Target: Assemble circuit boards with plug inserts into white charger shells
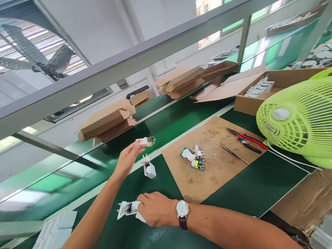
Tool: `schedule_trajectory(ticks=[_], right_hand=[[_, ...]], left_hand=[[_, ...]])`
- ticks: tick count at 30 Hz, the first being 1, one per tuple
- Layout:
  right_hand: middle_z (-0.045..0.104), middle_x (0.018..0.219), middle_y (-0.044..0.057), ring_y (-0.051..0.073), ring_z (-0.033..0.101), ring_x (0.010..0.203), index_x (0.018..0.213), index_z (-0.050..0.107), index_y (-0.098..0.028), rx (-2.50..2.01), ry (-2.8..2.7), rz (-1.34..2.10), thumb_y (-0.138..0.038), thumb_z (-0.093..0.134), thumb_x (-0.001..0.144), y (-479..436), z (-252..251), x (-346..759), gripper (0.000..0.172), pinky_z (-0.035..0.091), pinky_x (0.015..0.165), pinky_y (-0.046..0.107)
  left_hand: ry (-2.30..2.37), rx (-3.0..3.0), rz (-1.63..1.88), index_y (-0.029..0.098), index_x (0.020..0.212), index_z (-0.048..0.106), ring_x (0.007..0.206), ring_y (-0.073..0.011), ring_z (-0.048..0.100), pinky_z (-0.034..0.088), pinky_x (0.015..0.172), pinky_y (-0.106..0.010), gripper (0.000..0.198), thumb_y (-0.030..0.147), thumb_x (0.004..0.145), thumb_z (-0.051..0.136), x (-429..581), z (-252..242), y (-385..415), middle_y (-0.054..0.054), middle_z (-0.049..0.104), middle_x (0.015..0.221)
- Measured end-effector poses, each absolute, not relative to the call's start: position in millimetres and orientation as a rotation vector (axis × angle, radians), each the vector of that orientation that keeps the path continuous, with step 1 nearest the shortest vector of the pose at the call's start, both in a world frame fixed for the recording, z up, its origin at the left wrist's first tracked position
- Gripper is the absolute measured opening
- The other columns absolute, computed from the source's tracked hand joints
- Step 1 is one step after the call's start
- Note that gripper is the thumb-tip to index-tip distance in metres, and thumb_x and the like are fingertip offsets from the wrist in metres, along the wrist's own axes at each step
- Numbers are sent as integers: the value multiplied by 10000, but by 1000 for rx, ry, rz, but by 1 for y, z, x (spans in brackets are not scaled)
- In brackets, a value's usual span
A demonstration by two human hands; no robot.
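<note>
My left hand (129, 154) is raised over the edge of the green bench, pinching a small circuit board (150, 141) with a white-covered part toward the fingers. Just below it stands an opened white plug adapter (149, 169), its pins pointing up. Nearer to me, my right hand (153, 208), with a watch at the wrist, is closed round another opened white adapter (127, 209). Dark parts and a red bit show inside it; the fingers hide its far end. On the brown board (202, 186) lie green circuit boards (199, 163) and a white plug piece (198, 152).
Tweezers (234, 153) and red-handled pliers (245, 140) lie on the board's right side. A lime green fan (295, 121) stands at the right, before a carton (247, 104) holding white parts. White housings (55, 228) sit at lower left. Cardboard boxes (106, 121) line the belt behind.
</note>
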State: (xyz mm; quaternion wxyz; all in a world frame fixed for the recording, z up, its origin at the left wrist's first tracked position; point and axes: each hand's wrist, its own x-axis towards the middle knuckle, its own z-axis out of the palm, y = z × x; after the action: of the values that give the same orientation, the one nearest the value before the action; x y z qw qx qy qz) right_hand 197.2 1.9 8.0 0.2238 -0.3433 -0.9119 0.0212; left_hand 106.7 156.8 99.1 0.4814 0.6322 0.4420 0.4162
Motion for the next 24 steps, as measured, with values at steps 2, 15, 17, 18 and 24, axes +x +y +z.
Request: schedule_trajectory(ticks=[2,15,17,18,24], right_hand=[[646,1002,95,213,618,779,1033,580,-122,-964,-2528,120,-152,573,948,3,4,196,91,490,558,313],[617,1170,105,202,653,790,1220,442,-171,-992,-2314,427,-214,600,961,-1,-3,208,306,478,595,305],[620,1155,92,201,651,795,1149,479,-181,-973,-2329,404,-207,592,977,-1,-2,209,207,484,604,305],[626,1129,83,201,652,797,1102,500,-184,-975,-2340,387,-199,589,982,-1,-2,209,151,490,616,305],[583,1254,124,226,653,979,1179,549,-173,-923,-2367,398,-99,581,931,-2,-3,210,260,557,789,339]], left_hand=[[997,1608,835,152,1216,694,1134,-280,700,547,1039,-469,600,622,842,689,125,98,129,-138,745,1189],[917,2025,913,217,1291,692,1233,-292,636,556,1011,-436,537,580,1028,395,48,139,52,-103,663,1373],[1032,1959,981,206,1267,704,1175,-289,659,557,983,-431,552,589,1026,388,19,122,47,-115,690,1323],[1095,1928,987,202,1246,714,1145,-288,669,556,977,-434,557,601,1017,400,7,110,44,-119,705,1292],[1218,1673,967,186,1261,676,1029,-274,690,576,892,-410,676,733,929,459,-24,27,19,-135,730,1167]])
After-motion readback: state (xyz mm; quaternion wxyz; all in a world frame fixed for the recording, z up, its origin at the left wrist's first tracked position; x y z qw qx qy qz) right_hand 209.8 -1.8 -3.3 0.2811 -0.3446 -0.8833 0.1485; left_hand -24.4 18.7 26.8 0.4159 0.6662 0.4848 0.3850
